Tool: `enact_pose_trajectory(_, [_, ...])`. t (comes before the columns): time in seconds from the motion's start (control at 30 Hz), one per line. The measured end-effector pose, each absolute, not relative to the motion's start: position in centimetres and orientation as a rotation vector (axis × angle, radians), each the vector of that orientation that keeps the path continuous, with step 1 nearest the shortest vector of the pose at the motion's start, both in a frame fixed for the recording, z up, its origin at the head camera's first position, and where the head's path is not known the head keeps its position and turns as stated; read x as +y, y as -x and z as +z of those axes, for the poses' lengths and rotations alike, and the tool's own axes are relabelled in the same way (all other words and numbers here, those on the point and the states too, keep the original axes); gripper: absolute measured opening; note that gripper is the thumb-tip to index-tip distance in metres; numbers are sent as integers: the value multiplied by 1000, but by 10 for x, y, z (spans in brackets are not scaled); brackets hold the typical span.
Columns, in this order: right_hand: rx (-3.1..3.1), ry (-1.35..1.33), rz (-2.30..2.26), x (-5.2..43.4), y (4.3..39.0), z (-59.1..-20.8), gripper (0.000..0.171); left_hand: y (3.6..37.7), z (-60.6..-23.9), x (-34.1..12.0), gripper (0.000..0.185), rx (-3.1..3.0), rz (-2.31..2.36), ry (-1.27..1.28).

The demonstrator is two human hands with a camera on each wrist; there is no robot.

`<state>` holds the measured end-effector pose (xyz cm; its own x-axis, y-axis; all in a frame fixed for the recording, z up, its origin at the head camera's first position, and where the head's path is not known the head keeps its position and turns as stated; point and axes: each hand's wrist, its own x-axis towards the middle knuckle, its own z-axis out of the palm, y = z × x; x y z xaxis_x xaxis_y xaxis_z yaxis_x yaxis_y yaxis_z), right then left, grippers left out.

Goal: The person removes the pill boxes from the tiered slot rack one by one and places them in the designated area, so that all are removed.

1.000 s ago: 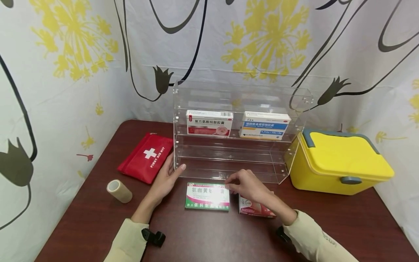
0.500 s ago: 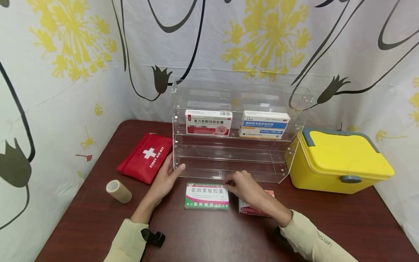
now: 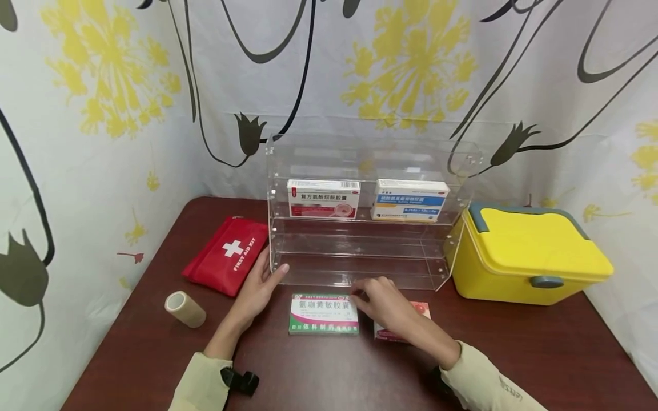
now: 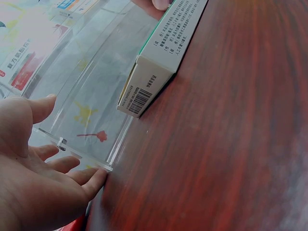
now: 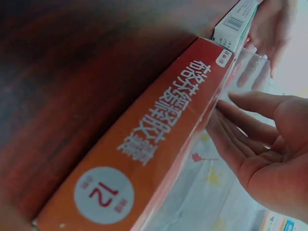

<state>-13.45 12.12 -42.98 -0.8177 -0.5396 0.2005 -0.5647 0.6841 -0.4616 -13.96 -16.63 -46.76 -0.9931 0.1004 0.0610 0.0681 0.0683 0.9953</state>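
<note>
My left hand (image 3: 257, 290) is at the lower front left corner of a clear acrylic rack (image 3: 354, 264). Its fingers lie along the side panel, thumb apart, as the left wrist view shows. A green, white and pink medicine box (image 3: 323, 314) lies flat on the table in front of the rack. Over its far right corner hovers my right hand (image 3: 388, 305), fingers loosely bent and thumb apart, with nothing between them. Partly hidden under that hand lies a red-orange medicine box (image 5: 159, 115), marked with a 12 in a pale circle.
Two medicine boxes, one red and white (image 3: 323, 200) and one blue and white (image 3: 408, 201), stand on the rack's middle tier. A red first aid pouch (image 3: 226, 257) and a beige roll (image 3: 186, 309) lie left. A yellow lidded box (image 3: 534, 257) stands right.
The head view has tilted slightly, so the scene sits a little lower. My right hand has shifted slightly over the boxes, its fingertips staying near the green box's corner. The left hand stays at the rack.
</note>
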Motion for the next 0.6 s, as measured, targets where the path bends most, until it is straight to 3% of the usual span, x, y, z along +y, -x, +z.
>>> enact_pose_trajectory(0.37, [-2585, -929, 943, 156, 124, -406, 16, 129, -441, -162, 74, 2248, 2104, -150])
enact_pose_trajectory(0.6, [-2433, -899, 789, 197, 142, -367, 27, 125, -436, -162, 75, 2245, 2105, -156])
